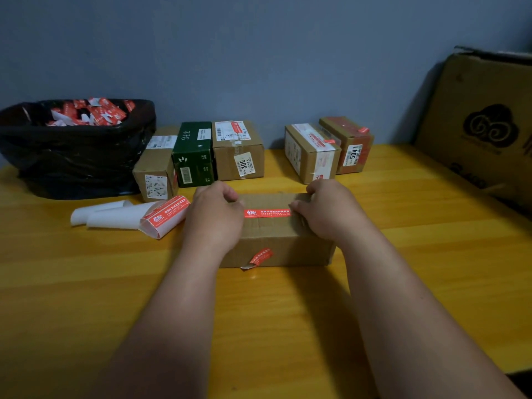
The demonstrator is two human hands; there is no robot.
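Sealing is what is going on here: a cardboard box (276,240) is sitting on the yellow table (86,283) just in front of the person, and a red sticker (267,213) is lying flat across its top, over the taped seam. The left hand (214,214) is curling its fingers at the strip's left end and seems to be pinching it there. The right hand (331,208) is doing the same at the right end, its thumb tip lying on the strip, though how its other fingers are lying on the box's far edge is hard to tell. A second red strip (260,256) is clinging to the front face, its lower end peeling loose. Curled backing sheets (161,217) are lying just left of the box, with sealed parcels (239,151) lined up behind and a black bag (72,156) of scraps at the far left. Judging by this, the strip is placed but not yet smoothed; the next move is likely calling for firm pressing from the middle outward so both ends are bonding without wrinkles.
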